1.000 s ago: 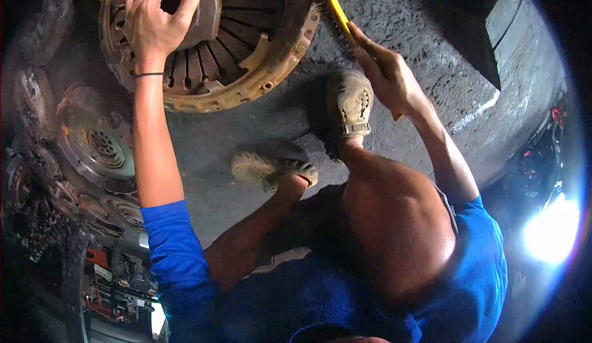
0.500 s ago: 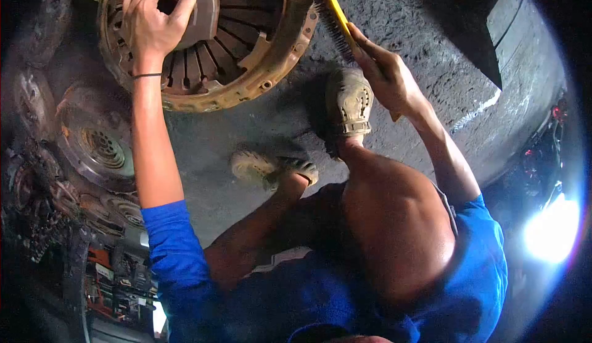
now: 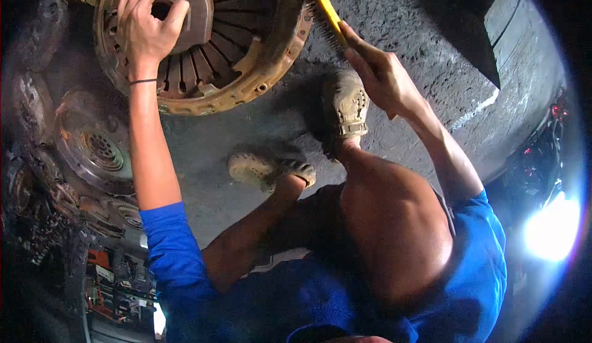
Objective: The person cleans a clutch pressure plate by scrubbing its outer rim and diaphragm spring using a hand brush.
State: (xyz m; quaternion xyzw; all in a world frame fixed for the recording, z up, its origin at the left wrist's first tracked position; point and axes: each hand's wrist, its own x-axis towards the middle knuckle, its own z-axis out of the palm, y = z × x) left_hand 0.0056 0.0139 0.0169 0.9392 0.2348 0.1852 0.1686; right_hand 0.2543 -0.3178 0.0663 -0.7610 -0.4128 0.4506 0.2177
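A rusty clutch pressure plate (image 3: 246, 87), round with radial spring fingers, stands at the upper left. My left hand (image 3: 148, 25) grips the thick grey central ring (image 3: 198, 16) of it, thumb and fingers curled at the ring's hole. In my right hand (image 3: 385, 78) is a wire brush (image 3: 327, 7) with a yellow handle. Its dark bristles face the plate's outer rim, close to the rim's right side; whether they touch it I cannot tell. My fingers wrap the lower part of the brush handle.
Another round clutch part (image 3: 92, 142) lies at the left, with more greasy metal parts (image 3: 37, 109) around it. My shoes (image 3: 348, 106) rest on the dark, rough floor (image 3: 425, 47) below the plate. A bright lamp (image 3: 552, 229) glares at the right.
The brush and my right hand have shifted slightly left. The pressure plate and my left hand also appear slightly further left and lower.
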